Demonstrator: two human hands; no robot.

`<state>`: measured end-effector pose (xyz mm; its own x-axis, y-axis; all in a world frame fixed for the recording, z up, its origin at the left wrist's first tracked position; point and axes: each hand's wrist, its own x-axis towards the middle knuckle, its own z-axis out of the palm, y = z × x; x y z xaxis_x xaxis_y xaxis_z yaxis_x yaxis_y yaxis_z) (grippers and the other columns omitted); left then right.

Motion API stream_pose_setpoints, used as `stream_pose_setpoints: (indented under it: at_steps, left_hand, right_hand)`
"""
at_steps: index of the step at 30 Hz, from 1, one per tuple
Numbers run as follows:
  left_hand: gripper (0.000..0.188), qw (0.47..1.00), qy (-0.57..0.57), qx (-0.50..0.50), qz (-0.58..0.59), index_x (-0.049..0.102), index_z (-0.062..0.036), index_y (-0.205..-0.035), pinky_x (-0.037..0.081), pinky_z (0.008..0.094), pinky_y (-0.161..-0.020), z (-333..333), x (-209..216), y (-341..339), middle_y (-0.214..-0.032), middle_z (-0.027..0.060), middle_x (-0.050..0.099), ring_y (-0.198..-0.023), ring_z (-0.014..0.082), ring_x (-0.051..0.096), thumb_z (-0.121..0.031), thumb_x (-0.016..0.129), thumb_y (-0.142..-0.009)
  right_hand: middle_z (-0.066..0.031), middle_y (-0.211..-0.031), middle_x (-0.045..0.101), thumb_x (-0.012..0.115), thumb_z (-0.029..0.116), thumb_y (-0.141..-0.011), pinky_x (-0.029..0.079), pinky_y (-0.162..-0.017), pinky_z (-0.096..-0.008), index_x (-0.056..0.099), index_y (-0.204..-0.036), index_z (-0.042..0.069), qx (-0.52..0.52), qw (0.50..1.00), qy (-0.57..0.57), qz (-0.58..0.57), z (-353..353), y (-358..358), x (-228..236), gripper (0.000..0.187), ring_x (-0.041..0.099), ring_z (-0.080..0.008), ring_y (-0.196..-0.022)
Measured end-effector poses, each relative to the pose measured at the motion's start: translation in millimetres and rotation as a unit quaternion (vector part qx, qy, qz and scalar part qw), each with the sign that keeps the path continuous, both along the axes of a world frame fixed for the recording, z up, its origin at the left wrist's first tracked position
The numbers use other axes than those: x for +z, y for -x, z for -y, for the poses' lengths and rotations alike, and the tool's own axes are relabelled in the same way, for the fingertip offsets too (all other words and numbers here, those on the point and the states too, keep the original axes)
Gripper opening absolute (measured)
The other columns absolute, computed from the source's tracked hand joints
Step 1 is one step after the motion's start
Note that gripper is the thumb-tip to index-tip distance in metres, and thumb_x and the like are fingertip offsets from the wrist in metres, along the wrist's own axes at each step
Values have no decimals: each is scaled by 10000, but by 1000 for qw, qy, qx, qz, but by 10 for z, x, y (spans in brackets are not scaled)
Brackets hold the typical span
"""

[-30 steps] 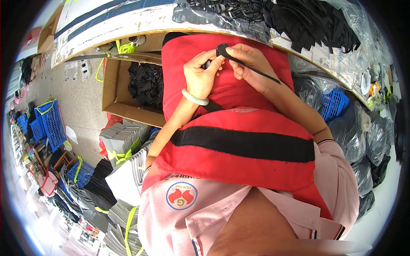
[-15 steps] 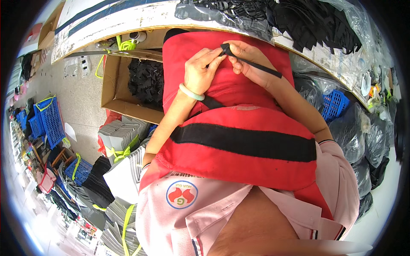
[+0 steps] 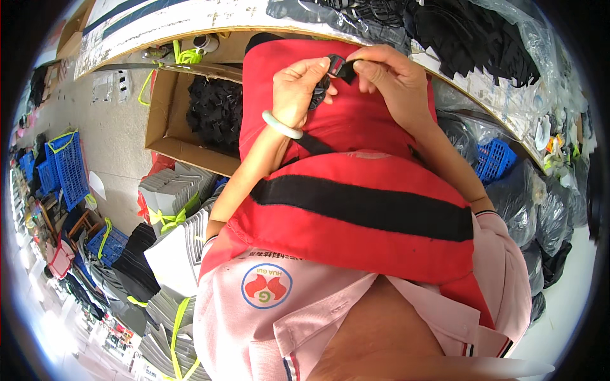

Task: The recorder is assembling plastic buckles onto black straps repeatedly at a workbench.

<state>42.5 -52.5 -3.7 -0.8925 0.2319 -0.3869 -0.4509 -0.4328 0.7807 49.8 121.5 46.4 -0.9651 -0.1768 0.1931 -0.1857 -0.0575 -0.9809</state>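
Note:
Above my red-aproned lap, my left hand [image 3: 298, 92] is closed on a dark plastic piece [image 3: 320, 90] that looks like a buckle; a pale bangle circles that wrist. A short length of black strap [image 3: 347, 71] runs from the piece's upper end toward my right hand. Thumb and fingers of my right hand [image 3: 395, 79] pinch the strap at its far end. The fingers cover part of the strap and the plastic piece, so how the two join cannot be made out.
An open cardboard box [image 3: 162, 120] of black cut pieces stands at the left. Ahead, the worktable [image 3: 235, 19] carries black strips [image 3: 470, 41] and bagged black parts. Tied grey stacks [image 3: 171, 190] lie at lower left; dark plastic bags [image 3: 518, 197] and a blue basket [image 3: 495, 159] at right.
The long strap end that lay across my right palm no longer shows. My right hand has turned over and moved right, and more of the dark plastic piece shows in my left hand.

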Motion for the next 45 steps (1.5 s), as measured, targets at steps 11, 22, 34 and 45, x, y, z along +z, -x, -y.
stream_pose_setpoints:
  at_steps: [11, 22, 34, 45]
  left_hand:
    - [168, 981, 155, 2, -120, 636, 20, -996, 413, 189, -387, -119, 42, -147, -788, 58, 663, -559, 100, 616, -126, 627, -914]
    - [194, 952, 167, 33, -256, 710, 19, -970, 463, 191, -489, -11, 64, -95, -888, 82, 643, -621, 100, 596, 71, 689, -784]
    - [159, 920, 212, -83, -319, 723, -2, -927, 483, 206, -553, 172, 211, -209, -916, 70, 655, -673, 90, 601, 53, 694, -780]
    - [144, 926, 191, -104, -307, 720, -2, -923, 478, 199, -551, 177, 197, -320, -914, 58, 647, -648, 75, 580, 47, 691, -791]
  right_hand:
    - [-30, -701, 607, 622, 112, -901, 452, -474, -190, 560, -1001, -8, -4, 965, -74, 252, -67, -53, -159, 168, 569, -69, -538]
    - [-111, -964, 574, 601, 111, -920, 568, -709, -262, 504, -1178, -35, 7, 972, 41, 230, 28, -99, -154, 312, 643, -148, -782]
    - [-36, -933, 636, 636, 208, -907, 510, -757, -246, 650, -948, 33, 59, 972, -29, 226, -200, 44, -280, 181, 615, -86, -824]
    - [-46, -872, 653, 641, 207, -906, 512, -735, -247, 618, -932, 16, 75, 967, -4, 242, -179, 53, -276, 194, 604, -90, -793]
